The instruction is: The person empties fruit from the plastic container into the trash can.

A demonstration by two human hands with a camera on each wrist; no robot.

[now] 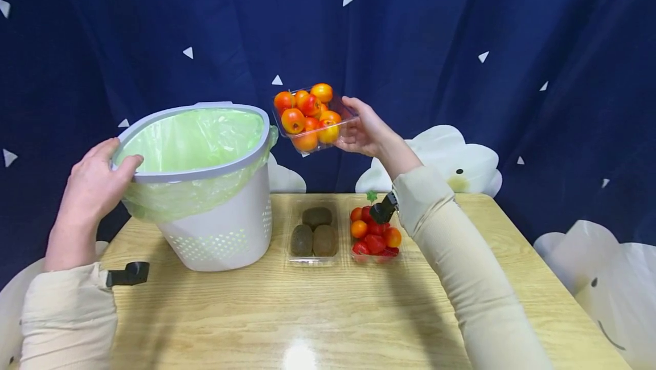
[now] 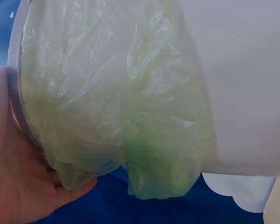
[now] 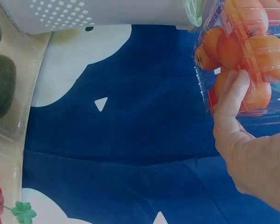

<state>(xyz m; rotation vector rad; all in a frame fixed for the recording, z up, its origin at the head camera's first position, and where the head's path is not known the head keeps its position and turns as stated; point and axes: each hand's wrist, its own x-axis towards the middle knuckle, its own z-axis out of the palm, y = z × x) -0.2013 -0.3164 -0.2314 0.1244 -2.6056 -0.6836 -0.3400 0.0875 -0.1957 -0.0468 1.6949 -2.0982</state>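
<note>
My left hand [image 1: 97, 179] grips the left rim of a grey-white waste bin [image 1: 225, 239], thumb over the inside edge. A pale green bin liner [image 1: 189, 139] lines the bin and folds down over its outside; in the left wrist view the liner [image 2: 116, 93] hangs beside my fingers. Up to the right of the bin, my right hand [image 1: 366, 131] holds a clear plastic container [image 1: 345, 114] by its right side. Several orange-red fruits [image 1: 310, 116] fill it, and the container tilts toward the bin. In the right wrist view, my fingers [image 3: 233, 95] spread under the container.
On the wooden table [image 1: 307, 313] stands a clear container [image 1: 312, 259] with three kiwis [image 1: 325, 240]. Beside it, another holds red and orange fruits [image 1: 376, 243], partly behind a black wrist mount [image 1: 384, 209]. A dark blue curtain [image 1: 410, 45] hangs behind.
</note>
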